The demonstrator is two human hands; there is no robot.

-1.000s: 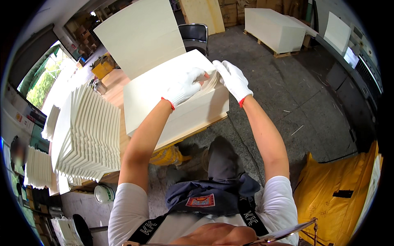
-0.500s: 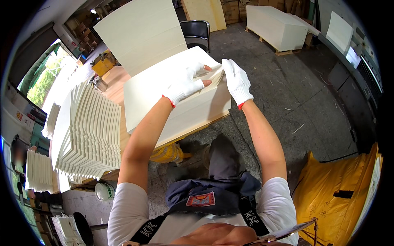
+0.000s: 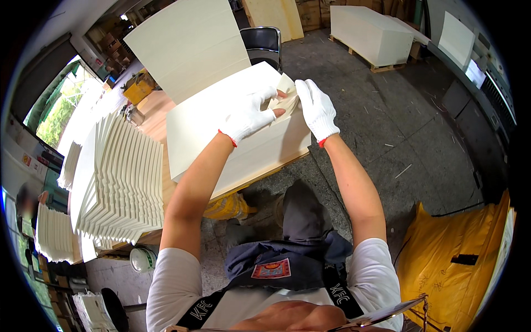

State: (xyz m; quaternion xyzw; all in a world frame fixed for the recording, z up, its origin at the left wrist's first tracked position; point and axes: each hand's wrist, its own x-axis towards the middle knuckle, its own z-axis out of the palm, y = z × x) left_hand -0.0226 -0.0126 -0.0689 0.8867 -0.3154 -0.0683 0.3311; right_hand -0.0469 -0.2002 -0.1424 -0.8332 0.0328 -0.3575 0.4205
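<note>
A thick stack of large white paper sheets [image 3: 196,113] lies in front of me on a wooden table. My left hand [image 3: 249,117], in a white glove with bare thumb and fingertip, rests on top with its fingers apart. Just right of those fingertips, several sheets curl up in a fanned corner [image 3: 286,99]. My right hand [image 3: 317,109], gloved too, is at the right edge of the stack, its fingers stretched out beside the raised corner. Whether its palm side touches the paper is hidden.
At left, fanned piles of white sheets [image 3: 119,177] stand on the table [image 3: 157,113]. A taller white stack [image 3: 191,50] rises behind, near a black chair [image 3: 261,41]. A pallet [image 3: 387,68] bears more white paper at back right. Yellow covering [image 3: 448,254] is at lower right.
The sheet corners between my hands now bend up further and lean toward my left fingers. My right hand has shifted slightly left; my left hand stays in place.
</note>
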